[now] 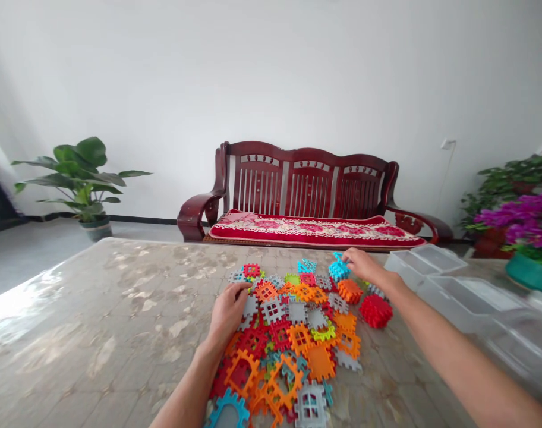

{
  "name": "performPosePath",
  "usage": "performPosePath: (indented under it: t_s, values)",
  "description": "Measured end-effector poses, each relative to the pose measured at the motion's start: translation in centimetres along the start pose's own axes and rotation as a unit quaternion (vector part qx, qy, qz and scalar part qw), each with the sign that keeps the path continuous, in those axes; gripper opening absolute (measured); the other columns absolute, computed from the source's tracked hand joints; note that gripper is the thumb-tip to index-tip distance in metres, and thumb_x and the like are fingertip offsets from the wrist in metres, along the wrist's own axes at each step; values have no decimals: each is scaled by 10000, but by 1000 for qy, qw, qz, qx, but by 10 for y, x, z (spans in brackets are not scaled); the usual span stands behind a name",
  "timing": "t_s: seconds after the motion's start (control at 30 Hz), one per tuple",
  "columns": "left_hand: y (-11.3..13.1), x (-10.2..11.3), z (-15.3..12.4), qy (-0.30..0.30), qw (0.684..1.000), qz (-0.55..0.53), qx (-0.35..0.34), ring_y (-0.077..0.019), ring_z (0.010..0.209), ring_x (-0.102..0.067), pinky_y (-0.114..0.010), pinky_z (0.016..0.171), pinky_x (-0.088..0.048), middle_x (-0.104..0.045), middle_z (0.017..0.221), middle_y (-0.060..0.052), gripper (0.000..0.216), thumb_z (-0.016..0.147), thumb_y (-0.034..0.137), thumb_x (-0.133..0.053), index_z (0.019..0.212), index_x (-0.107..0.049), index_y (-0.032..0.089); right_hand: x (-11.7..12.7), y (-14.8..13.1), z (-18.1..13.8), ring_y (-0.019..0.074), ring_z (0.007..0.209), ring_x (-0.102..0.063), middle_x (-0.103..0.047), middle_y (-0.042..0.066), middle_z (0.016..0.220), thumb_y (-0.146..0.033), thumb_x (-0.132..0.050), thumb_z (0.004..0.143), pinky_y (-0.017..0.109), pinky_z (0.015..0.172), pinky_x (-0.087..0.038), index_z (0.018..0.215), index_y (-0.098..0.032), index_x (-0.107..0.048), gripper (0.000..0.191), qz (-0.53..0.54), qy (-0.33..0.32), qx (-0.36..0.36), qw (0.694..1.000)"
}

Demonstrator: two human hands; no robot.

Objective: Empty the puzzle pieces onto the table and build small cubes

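Note:
A pile of plastic interlocking building tiles (pixel 296 311) in orange, red, grey, blue and lime lies on the table, some with window cut-outs. At the pile's left edge is my left hand (pixel 230 306), its fingers bent together over the tiles. Whatever it may hold is hidden. My right hand (pixel 361 265) reaches to the far right of the pile. Its fingertips pinch a blue interlocking tile (pixel 337 257) at the top of a small blue stack (pixel 339 270). Nearer to me stand an orange stack (pixel 349 291) and a red stack (pixel 376 311).
Clear plastic boxes (pixel 469 294) stand to the right on the patterned tablecloth (pixel 132 321). Purple flowers (pixel 523 219) in a teal pot (pixel 532 272) are beyond them. A wooden bench (pixel 309 184) is behind the table, and a potted plant (pixel 86 178) stands left.

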State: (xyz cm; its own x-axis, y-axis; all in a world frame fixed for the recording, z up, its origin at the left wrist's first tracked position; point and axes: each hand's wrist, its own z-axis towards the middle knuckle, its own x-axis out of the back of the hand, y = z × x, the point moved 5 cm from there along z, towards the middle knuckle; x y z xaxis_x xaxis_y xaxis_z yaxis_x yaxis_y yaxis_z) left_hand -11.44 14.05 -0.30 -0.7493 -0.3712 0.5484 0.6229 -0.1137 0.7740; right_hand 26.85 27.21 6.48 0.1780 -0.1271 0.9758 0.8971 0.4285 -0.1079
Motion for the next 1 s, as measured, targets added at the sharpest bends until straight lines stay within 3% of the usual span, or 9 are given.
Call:
performPosePath:
  t_s: [0.27,0.57,0.73,0.87,1.0]
  values:
    - [-4,-1,1,3,1000,2,0,-206,989,-645,-321,914,-473,-717,1037,-46,326,801,302,-449,971,-710,204,-4,4,-12,191,914,-605,-669,71,971,-70,-534,735,268,834,-409,908,-180,-681,253,-35,-21,-10,999]
    - [-1,-1,0,-3,1000,2,6,-210,1010,-640,-320,924,-467,-715,1047,-46,324,810,303,-444,967,-711,207,4,-2,-18,201,934,-615,-674,90,1030,-83,-499,778,267,832,-412,962,-169,-691,280,-43,20,-58,997]
    - [2,0,0,-5,1000,4,10,-206,991,-645,-310,914,-469,-716,1037,-46,329,801,293,-444,966,-714,202,7,-52,-10,184,940,-625,-702,54,1024,-107,-481,807,262,834,-424,954,-207,-708,288,27,73,-31,997]
    - [4,2,-1,-3,1000,-8,15,-204,972,-647,-311,908,-470,-721,1018,-44,330,807,306,-437,954,-713,201,-18,-112,4,174,859,-640,-726,35,948,-133,-528,778,257,781,-441,919,-214,-725,256,105,14,47,993]
    - [6,1,-2,-14,1000,-22,13,-199,956,-649,-311,887,-478,-720,1020,-38,329,825,339,-450,990,-701,204,-41,-148,10,170,834,-638,-729,23,937,-149,-554,745,245,740,-443,939,-225,-737,277,146,-47,80,985]
